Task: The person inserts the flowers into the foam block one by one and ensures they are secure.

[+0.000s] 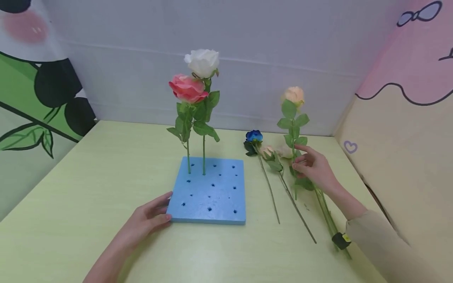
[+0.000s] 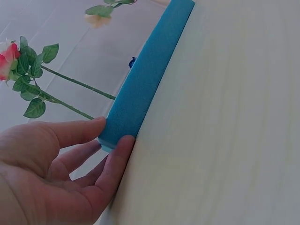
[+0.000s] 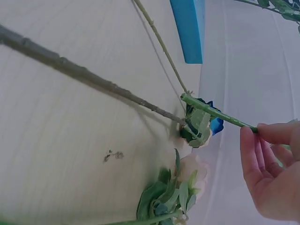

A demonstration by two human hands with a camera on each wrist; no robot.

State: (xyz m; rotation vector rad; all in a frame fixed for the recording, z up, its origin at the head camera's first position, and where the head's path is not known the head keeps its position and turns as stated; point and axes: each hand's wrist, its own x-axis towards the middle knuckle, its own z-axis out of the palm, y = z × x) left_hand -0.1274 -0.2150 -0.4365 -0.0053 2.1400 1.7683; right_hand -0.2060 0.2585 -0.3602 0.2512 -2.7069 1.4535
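- surface [image 1: 116, 177]: pale yellow, carries everything below. clutter sits towards its right edge; a sleeve could snag there.
- blue block [image 1: 221, 204]: flat near the middle of the surface, well apart from its left edge. judged light; may skid or tip if pushed off-centre.
- white rose [image 1: 203, 63] and pink rose [image 1: 188, 89]: upright in the block towards its far edge, leaves overlapping. risk: tall, top-heavy; a knock to the block could make them lean.
- peach rose [image 1: 294, 130]: roughly upright, raised between the block's right edge and the surface's right edge. risk: held partway up the stem, so its lower end may swing and miss a hole.
- banded stems [image 1: 327, 214]: lying towards the surface's right edge, beneath the right arm; could be dragged along.
- brown stem [image 1: 297, 212] and blue rose [image 1: 254, 136]: lying beside the block's right edge; a low pass might catch their leaves.
- left hand [image 1: 148, 216]: thumb and fingers grasping the block's near-left corner. if it lets go, the block may shift under pressure.
- right hand [image 1: 315, 169]: pinching the peach rose's stem; a loose pinch could let it rotate.
- holes [image 1: 213, 185]: small, sizes vary; too narrow a one might bend the stem.
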